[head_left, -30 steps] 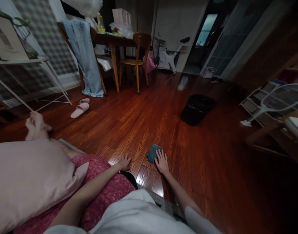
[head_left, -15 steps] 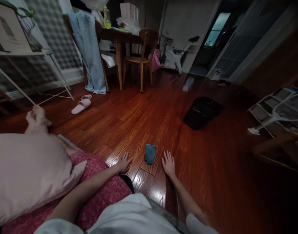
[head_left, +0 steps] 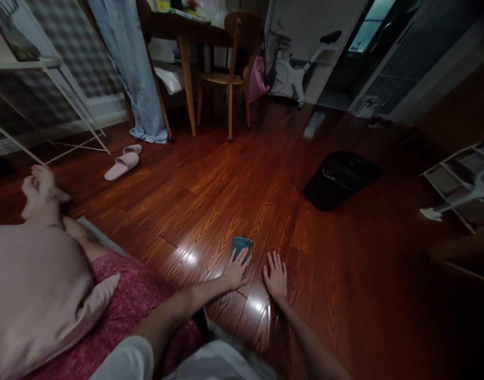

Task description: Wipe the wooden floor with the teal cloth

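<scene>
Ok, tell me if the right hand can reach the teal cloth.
Probably yes: the right hand lies on bare floor beside the teal cloth; only the left hand rests on its near edge.

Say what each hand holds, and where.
Nothing is gripped. Left hand lies flat on the cloth, at its near end; right hand rests on the floor.

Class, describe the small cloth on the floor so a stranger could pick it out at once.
On the glossy red-brown wooden floor, nearer than the black bin, two hands rest. The folded cloth lies under the left hand, beside the right hand. It is the only teal thing on the boards.
</scene>
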